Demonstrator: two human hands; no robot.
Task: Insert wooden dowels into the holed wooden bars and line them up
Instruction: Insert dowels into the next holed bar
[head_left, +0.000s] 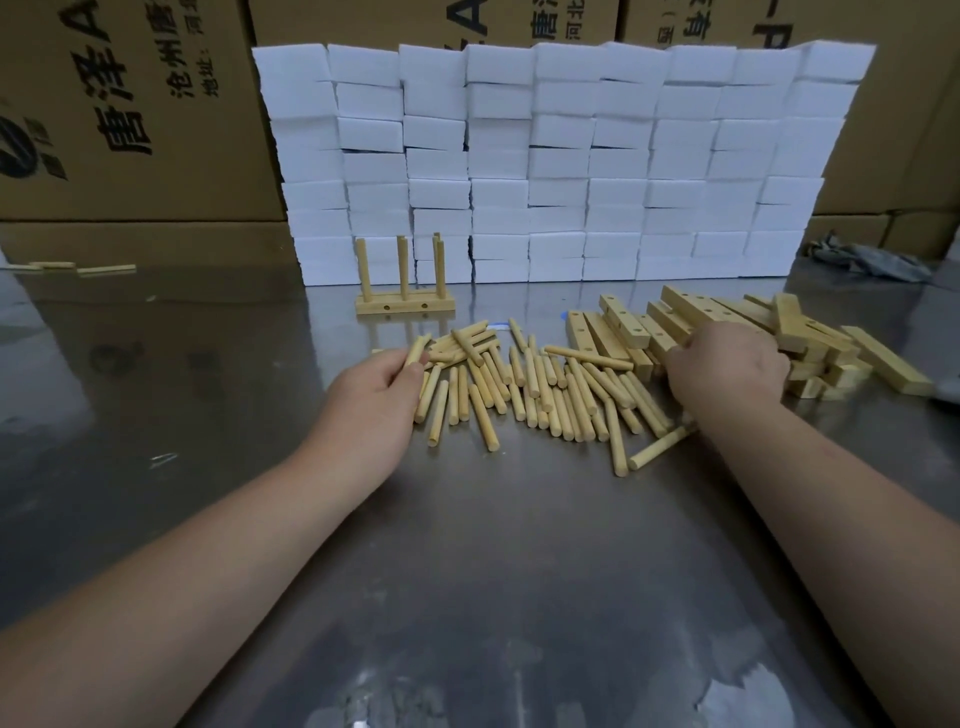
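Observation:
A heap of loose wooden dowels (540, 387) lies across the middle of the metal table (493, 571). My left hand (371, 405) is at the heap's left end and pinches one dowel (415, 351) between thumb and fingers. To the right lies a pile of holed wooden bars (727, 332). My right hand (727, 371) rests on the pile, fingers curled round a bar; the fingertips are hidden. Behind the dowels stands one finished bar (405, 305) with several upright dowels in it.
A wall of stacked white foam blocks (561, 161) runs along the back, with cardboard boxes (130, 114) behind it. A few stray dowels (78, 267) lie at the far left. A grey rag (872, 260) sits at the far right.

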